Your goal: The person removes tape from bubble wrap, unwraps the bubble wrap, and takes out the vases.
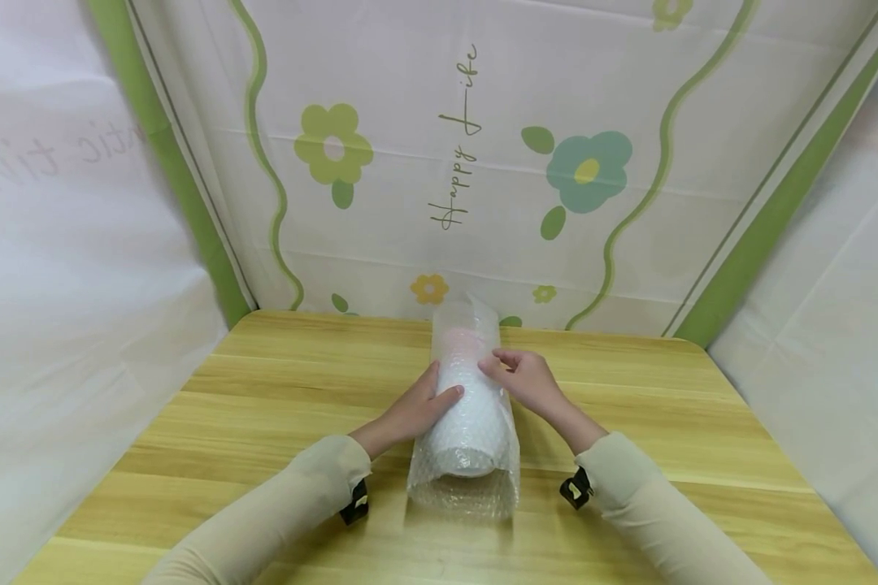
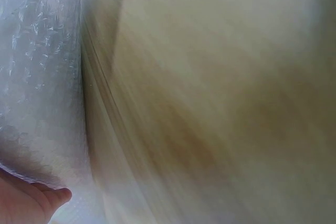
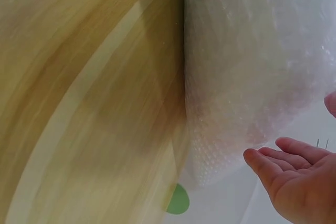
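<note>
A white, rounded cylinder (image 1: 468, 426) with a pinkish patch toward its far end lies lengthwise on the table, rolled in clear bubble wrap (image 1: 462, 505). The wrap extends past both ends and gapes at the near one. From the left side my left hand (image 1: 417, 410) holds the wrapped cylinder, thumb over its top and fingers along its flank. My right hand (image 1: 530, 380) is at the upper right side, fingertips right at the wrap. In the right wrist view, the right hand (image 3: 304, 179) has its fingers extended and its thumb apart from them, beside the wrap's far part.
The wooden table (image 1: 278, 390) ends at a fabric wall (image 1: 388, 219) printed with flowers and "Happy Life", close behind the wrap's far end. White fabric sides with green edging (image 1: 190, 195) flank it. A black wrist strap (image 1: 575, 489) hangs below each sleeve.
</note>
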{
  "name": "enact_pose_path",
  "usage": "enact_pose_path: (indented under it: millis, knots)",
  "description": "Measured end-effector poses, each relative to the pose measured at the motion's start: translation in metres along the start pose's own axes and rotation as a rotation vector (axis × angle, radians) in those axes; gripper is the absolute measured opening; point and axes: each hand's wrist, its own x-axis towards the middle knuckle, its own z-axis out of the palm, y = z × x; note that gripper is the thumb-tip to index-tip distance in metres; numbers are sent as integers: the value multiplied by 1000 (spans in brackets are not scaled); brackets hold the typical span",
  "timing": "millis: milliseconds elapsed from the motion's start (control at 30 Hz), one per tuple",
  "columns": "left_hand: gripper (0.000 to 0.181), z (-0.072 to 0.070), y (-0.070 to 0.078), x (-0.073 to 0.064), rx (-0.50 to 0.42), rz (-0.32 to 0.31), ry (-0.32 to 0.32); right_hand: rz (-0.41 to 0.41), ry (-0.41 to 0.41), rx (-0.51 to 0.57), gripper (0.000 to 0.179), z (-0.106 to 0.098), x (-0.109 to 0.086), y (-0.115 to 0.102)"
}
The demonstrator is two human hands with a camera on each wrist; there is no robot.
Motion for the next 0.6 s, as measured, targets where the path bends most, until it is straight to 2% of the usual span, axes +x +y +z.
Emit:
enact_pose_path:
  millis: [267, 600]
  knots:
    - [86, 1, -2, 0, 11, 4, 2, 24, -34, -15, 67, 2, 1, -3]
    - [87, 0, -2, 1, 38, -14, 5, -16, -138, -36, 68, -6, 4, 0]
